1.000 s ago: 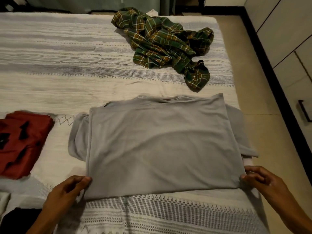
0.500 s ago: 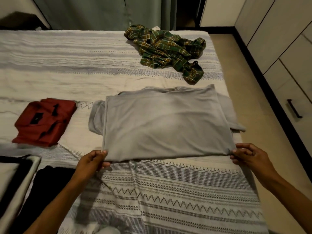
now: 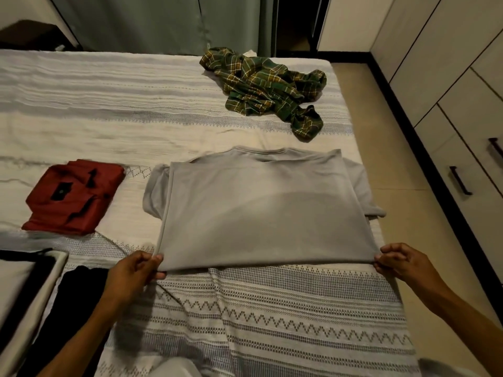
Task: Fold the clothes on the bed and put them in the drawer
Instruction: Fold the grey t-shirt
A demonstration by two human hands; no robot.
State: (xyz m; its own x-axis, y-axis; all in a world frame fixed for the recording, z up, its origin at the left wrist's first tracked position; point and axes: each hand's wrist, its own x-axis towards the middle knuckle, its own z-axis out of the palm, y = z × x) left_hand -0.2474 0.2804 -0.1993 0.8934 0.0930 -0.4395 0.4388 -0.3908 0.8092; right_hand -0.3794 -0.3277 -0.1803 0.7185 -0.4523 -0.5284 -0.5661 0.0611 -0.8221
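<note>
Fingers of both hands pinch the near corners of the smooth, rectangular-folded grey T-shirt (image 3: 261,210) on the woven bedspread (image 3: 272,308).

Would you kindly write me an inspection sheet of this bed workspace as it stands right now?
Surface: bed with a white patterned cover.
Job's things: grey T-shirt lying half folded, sleeves sticking out; red garment folded at left; green plaid shirt crumpled at the far side.
Clutter: black garment at the near left edge.
Grippers: left hand and right hand each pinch a near corner of the T-shirt.
Cables: nothing seen.
Surroundings: drawers with dark handles at right; curtain behind.
</note>
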